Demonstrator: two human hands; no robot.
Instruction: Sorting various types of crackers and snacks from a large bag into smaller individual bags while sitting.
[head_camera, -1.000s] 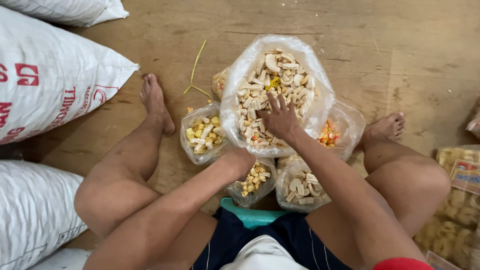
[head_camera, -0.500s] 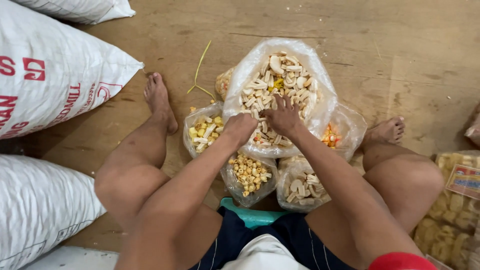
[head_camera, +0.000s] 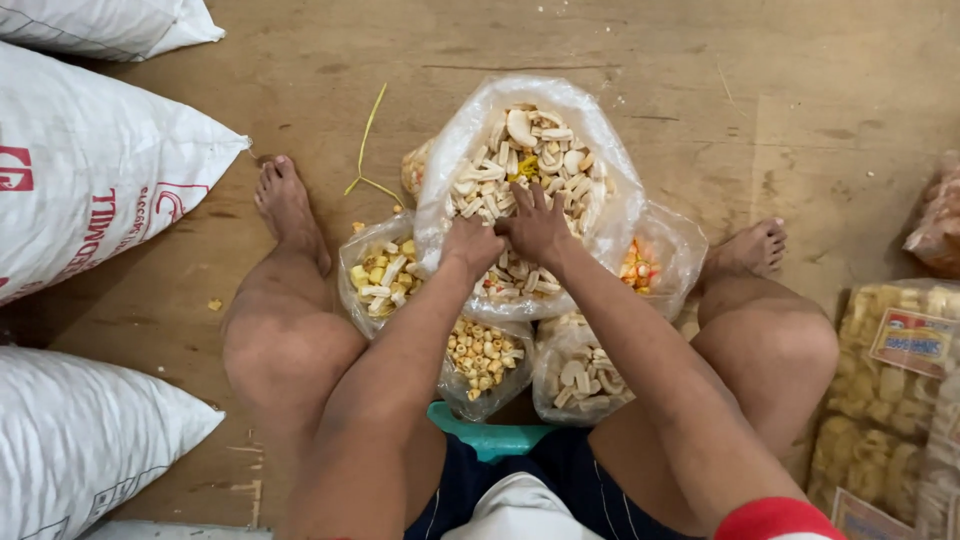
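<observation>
Reaching into the big clear bag of mixed pale crackers (head_camera: 535, 165), you have both hands over its near half on the wooden floor (head_camera: 820, 120).

Your left hand (head_camera: 470, 245) curls loosely, fingers together, at the near rim, seemingly steadying the plastic; whether it grips anything, you cannot tell. Your right hand (head_camera: 538, 225) lies flat on the crackers, fingers apart. Smaller bags of yellow sticks (head_camera: 378, 275), ring snacks (head_camera: 482, 355) and pale chips (head_camera: 580, 375) crowd between your bare feet, within reach; white sacks (head_camera: 90, 190) lie to your left.
</observation>
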